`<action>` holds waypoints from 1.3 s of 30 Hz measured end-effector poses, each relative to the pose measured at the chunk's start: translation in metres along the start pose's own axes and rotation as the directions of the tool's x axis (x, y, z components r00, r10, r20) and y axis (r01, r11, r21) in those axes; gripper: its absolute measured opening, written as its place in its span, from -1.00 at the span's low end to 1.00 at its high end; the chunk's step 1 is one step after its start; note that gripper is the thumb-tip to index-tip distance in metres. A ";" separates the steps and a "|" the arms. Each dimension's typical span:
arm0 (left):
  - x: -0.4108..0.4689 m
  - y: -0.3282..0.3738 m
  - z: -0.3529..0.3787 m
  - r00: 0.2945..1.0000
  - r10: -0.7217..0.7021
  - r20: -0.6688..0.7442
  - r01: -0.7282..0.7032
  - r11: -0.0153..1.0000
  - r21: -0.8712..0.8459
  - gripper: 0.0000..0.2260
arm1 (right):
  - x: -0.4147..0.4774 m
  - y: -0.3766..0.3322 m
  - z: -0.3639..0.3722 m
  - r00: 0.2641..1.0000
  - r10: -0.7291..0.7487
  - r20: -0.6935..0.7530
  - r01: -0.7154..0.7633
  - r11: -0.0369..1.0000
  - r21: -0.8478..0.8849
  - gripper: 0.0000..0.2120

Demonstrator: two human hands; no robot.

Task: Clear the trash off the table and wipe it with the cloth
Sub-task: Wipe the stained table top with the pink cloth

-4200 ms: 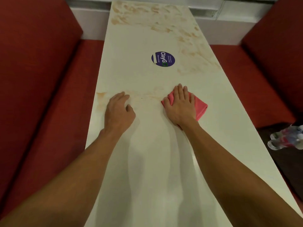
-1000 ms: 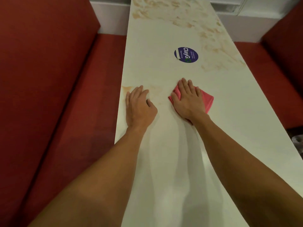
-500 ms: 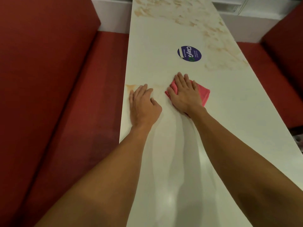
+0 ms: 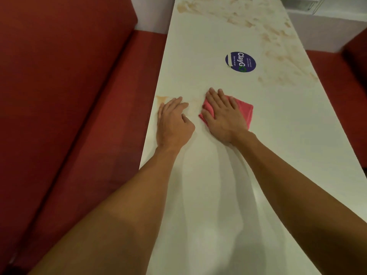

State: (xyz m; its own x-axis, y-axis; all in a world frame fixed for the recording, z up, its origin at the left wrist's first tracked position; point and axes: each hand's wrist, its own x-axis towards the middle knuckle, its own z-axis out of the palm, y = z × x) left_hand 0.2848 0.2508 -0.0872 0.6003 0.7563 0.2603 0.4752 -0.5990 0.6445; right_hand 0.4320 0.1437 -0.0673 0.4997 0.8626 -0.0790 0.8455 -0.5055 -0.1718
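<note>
Starting at the near end, the worktop (image 4: 198, 205) is a long, narrow white slab, smooth and glossy enough to reflect both forearms softly. It shows no stains there, so I judge that stretch wiped. No trash is visible anywhere on it, so the clearing looks done.

Midway along, the left hand (image 4: 172, 124) lies flat near the left edge, fingers straight and relaxed, grasping nothing. Just beside it the right hand (image 4: 224, 114) presses with straight fingers on the cloth (image 4: 245, 109), a soft pink folded square lying flat near the worktop's middle.

A small tan smear (image 4: 161, 98) sits at the left edge just beyond the left fingertips. Farther on is a round dark-blue sticker (image 4: 240, 62), one edge peeling. Past it, blotchy tan stains (image 4: 276, 34) cover the far end and far right edge, and that part is left to wipe.
</note>
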 end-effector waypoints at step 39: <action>-0.051 0.154 0.082 0.952 -0.298 0.072 0.226 0.841 0.491 -0.42 | -0.120 0.114 -0.047 0.941 0.331 -0.074 -0.128 0.550 0.826 -0.62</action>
State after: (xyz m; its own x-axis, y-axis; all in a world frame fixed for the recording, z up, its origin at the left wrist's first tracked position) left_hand 0.3802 0.0979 -0.0600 0.4763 0.8793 0.0039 0.8513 -0.4622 0.2484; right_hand 0.4772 -0.0186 -0.0317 0.7641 0.6425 -0.0581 0.2453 -0.3727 -0.8949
